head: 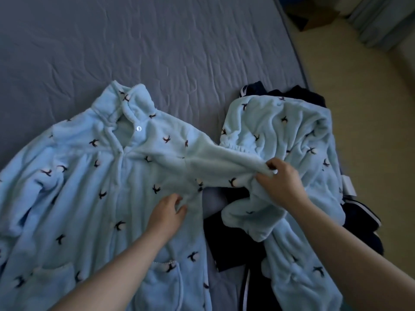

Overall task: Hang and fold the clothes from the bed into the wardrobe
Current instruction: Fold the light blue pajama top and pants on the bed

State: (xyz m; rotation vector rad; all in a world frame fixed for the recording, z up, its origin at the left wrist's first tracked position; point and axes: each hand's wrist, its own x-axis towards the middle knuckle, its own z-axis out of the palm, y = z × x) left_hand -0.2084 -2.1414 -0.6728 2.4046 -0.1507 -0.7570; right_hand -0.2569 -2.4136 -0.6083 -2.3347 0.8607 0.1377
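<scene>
Head view: a blue fluffy top [89,187] lies flat on the bed [134,41], front side up, with its buttons done. It lies flat so that it can be folded neatly.

The right hand [280,182] has its fingers curled tight round the end of one sleeve [220,167]. The sleeve runs straight from that hand back to the top. I think the hand pulls it out straight so it can be laid across the top.

The left hand [167,215] rests on the top, just below where the sleeve starts. Its fingers are loose and it grips nothing that I can see. It seems to press the top down so the pull does not drag it.

Under and behind the right hand lie the matching pants [280,131]. Under them, and between the two hands, are dark clothes [226,241] with white stripes. They wait in a heap. Far right of that hand is the floor [359,108].

No wardrobe shows. The folding has only begun.
</scene>
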